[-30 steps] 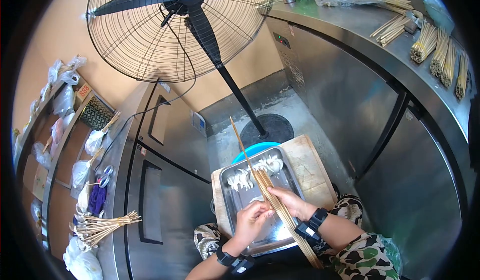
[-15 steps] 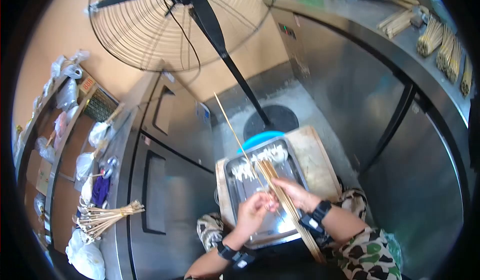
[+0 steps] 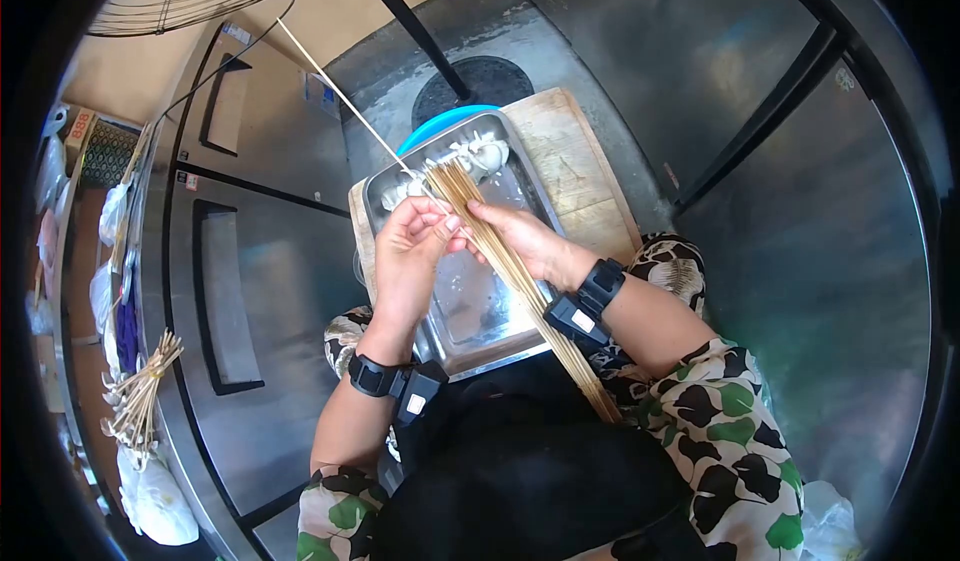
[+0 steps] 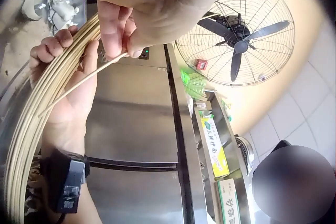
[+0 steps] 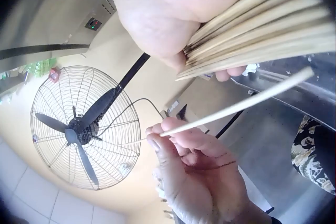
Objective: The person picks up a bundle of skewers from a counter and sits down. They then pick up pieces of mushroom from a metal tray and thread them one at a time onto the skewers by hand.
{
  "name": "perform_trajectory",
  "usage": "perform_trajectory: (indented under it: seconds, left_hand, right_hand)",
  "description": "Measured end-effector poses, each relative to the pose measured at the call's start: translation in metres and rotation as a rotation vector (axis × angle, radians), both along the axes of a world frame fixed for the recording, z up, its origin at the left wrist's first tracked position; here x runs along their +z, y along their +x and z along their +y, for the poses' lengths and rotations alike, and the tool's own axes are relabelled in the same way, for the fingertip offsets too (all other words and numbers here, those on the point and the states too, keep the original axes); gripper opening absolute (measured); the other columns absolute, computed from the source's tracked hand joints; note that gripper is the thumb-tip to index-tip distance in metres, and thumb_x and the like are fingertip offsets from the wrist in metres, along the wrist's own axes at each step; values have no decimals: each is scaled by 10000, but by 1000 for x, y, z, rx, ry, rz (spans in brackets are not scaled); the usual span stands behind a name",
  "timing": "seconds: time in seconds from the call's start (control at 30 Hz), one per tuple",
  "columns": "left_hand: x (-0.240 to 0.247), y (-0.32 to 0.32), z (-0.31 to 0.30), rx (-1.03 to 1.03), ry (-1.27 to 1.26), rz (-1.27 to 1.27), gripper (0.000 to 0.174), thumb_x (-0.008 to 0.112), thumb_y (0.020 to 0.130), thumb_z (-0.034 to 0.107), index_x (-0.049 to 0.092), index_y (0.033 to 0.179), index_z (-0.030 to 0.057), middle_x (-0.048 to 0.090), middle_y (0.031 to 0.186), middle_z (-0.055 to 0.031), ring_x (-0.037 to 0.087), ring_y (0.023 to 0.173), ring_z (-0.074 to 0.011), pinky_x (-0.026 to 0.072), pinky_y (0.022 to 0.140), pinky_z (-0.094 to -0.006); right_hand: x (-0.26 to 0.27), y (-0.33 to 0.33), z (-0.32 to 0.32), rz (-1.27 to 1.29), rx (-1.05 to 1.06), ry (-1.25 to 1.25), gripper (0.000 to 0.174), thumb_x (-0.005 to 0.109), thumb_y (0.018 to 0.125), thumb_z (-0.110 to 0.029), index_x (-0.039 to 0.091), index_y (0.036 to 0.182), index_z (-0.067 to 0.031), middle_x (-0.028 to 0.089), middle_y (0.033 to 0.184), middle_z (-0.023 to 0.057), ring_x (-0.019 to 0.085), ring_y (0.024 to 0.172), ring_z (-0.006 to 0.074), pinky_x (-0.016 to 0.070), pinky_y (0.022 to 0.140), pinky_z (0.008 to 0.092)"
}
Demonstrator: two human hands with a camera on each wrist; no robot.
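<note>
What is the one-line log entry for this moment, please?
left hand: pinches single stick | right hand: grips stick bundle | metal tray: under both hands, white pieces inside

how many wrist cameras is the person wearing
2: the left wrist camera, strapped on behind the left hand, and the right wrist camera, strapped on behind the right hand.

Showing one tray (image 3: 470,311), one board (image 3: 575,161), one basin (image 3: 430,124), one stick bundle (image 3: 525,288) and one loose stick (image 3: 340,92) mid-frame, two wrist devices (image 3: 418,391) below, one fan (image 3: 160,31) upper left.
</note>
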State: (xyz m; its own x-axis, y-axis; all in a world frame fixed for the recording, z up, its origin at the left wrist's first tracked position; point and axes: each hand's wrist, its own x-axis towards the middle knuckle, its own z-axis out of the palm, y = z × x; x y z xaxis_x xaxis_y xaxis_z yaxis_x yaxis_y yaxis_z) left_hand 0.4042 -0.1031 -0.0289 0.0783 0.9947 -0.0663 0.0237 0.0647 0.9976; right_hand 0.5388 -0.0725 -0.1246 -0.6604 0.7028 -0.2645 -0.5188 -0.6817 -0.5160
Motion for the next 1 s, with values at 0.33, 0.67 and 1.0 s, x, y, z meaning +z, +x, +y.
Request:
perform_trajectory:
  seconds: [0.33, 0.67, 1.0]
  left_hand:
    - [2, -1, 9, 10, 22, 51, 69, 567, 839, 7, 531, 890, 37, 604, 784, -43, 606, 722, -106, 496, 627, -201]
    - [-54, 18, -38, -174, -202, 97, 100, 598, 811, -15, 538, 853, 54, 589, 749, -2, 538, 653, -58, 442, 595, -190]
    - [-49, 24, -48, -228, -517, 109, 104, 652, 788, 45, 558, 827, 66, 602, 713, 8, 529, 604, -50, 404, 530, -164]
  right_hand:
    - [-4, -3, 1, -45, -7, 13, 305, 460, 921, -340, 569, 986, -62, 579, 743, 30, 559, 620, 89, 456, 521, 207]
    - [-18, -6, -2, -14, 22, -45, 348, 484, 895, -397, 518, 983, -62, 561, 710, 71, 531, 488, 137, 459, 393, 274]
    - [-12, -4, -1, -22, 35, -37, 421, 501, 872, -461, 529, 1016, -66, 575, 738, 83, 553, 579, 124, 473, 515, 247]
